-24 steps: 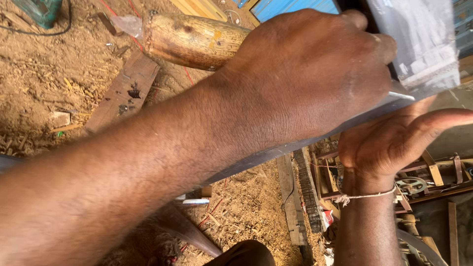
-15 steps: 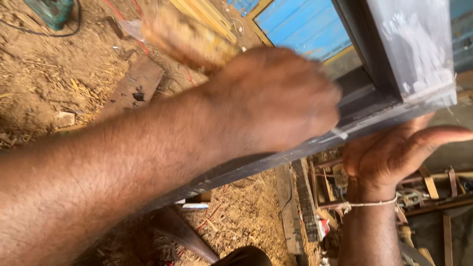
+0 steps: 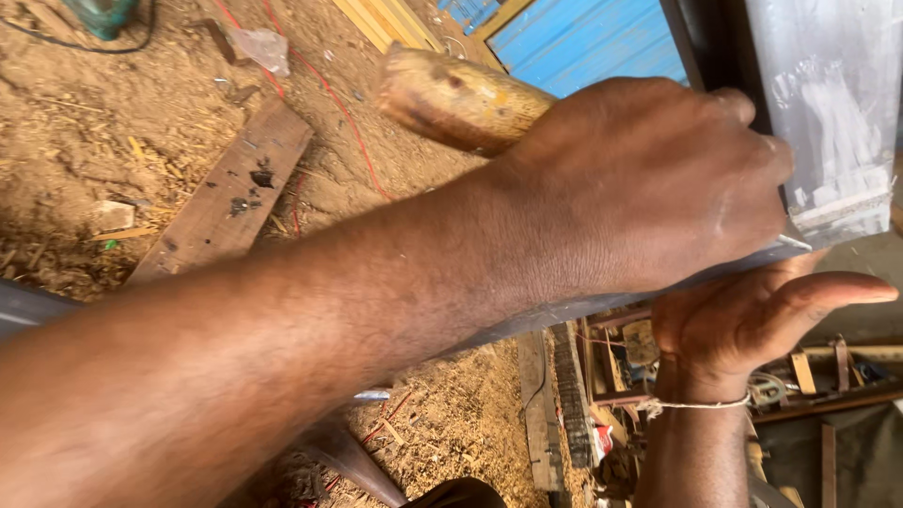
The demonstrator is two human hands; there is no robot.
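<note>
Sawdust ground (image 3: 85, 141) fills the upper left. The left arm crosses the view from the lower left, and the left hand (image 3: 649, 179) is seen from its back, closed tight around a wooden handle (image 3: 451, 99). The handle is thick, round, yellow-brown, stained dark in patches and worn at its butt end, which sticks up and left out of the fist; whatever head it carries is hidden by the hand. A grey metal bar (image 3: 564, 310) runs on a slant under the left forearm, from the left edge towards the right, smooth and dull. It is propped from below by the right hand (image 3: 743, 325), held open, palm up, thumb stretched right; its fingers are hidden behind the bar. Clear plastic sheet (image 3: 828, 103) hangs top right, beside a blue panel (image 3: 602, 38). A dark plank (image 3: 226, 198) lies on the ground, with a red wire (image 3: 329, 94) just beside it. White string (image 3: 696, 405) is tied round the right wrist.
</note>
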